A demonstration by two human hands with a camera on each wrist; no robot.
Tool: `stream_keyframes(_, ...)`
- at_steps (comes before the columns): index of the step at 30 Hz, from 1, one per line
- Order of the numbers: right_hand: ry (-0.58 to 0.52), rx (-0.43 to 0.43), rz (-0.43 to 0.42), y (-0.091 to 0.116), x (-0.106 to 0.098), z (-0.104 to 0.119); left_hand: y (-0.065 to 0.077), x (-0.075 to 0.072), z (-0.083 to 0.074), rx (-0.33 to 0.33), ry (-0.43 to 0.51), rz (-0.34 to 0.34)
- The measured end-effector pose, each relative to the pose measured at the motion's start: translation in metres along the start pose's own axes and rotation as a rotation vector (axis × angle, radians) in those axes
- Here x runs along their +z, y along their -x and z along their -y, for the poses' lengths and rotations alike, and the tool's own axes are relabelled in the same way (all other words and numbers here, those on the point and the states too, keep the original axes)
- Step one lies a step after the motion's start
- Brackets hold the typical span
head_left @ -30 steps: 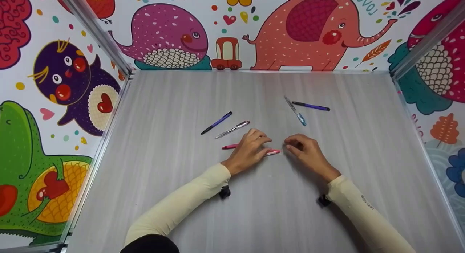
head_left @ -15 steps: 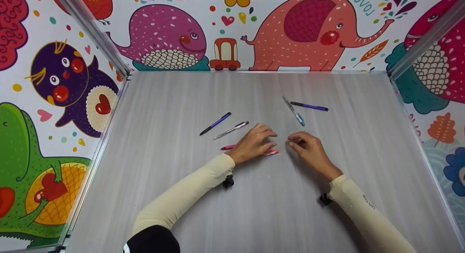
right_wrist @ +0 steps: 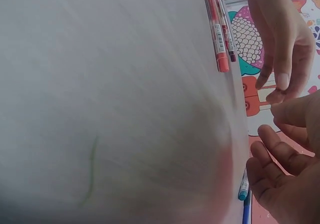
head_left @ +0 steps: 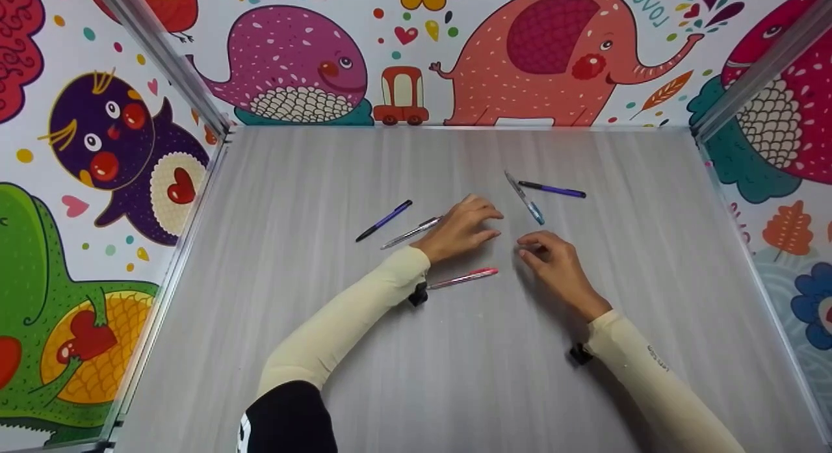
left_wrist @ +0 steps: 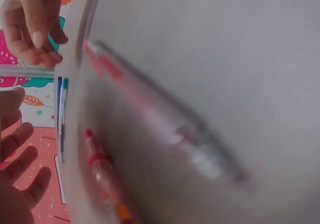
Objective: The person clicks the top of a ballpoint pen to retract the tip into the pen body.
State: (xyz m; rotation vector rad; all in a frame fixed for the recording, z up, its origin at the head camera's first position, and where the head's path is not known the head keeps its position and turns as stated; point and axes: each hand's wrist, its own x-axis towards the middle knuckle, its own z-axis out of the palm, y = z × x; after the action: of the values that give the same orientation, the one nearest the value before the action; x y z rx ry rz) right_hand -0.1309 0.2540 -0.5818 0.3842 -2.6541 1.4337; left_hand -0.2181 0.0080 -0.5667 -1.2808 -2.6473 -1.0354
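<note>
My left hand [head_left: 461, 229] hovers over the middle of the table, fingers apart and holding nothing. Its wrist partly covers a clear pen with a dark end [head_left: 411, 233]. Just below that hand lies a clear pen with a red clip [head_left: 463, 279], large and blurred in the left wrist view. A second reddish pen [left_wrist: 102, 171] shows beside it there; in the head view the left sleeve hides it. My right hand [head_left: 556, 268] is to the right, fingers loosely bent with a gap to the thumb, nothing between them. Both hands face each other in the right wrist view.
A blue and black pen [head_left: 385, 220] lies at the left. Farther back on the right, a clear pen with a light blue end [head_left: 525, 198] lies close to another blue and black pen [head_left: 552, 189]. Cartoon-printed walls with metal rails border the grey table [head_left: 312, 173].
My left hand has moved up and right, away from over the reddish pens, uncovering more of the red-clipped one. The right hand has stayed nearly still. The pens lie as before.
</note>
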Motion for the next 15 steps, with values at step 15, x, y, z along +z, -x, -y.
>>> stream_keyframes(15, 0.044, 0.081, -0.130, -0.018, -0.009, -0.008, -0.031, 0.008, 0.014, -0.021, -0.070, 0.044)
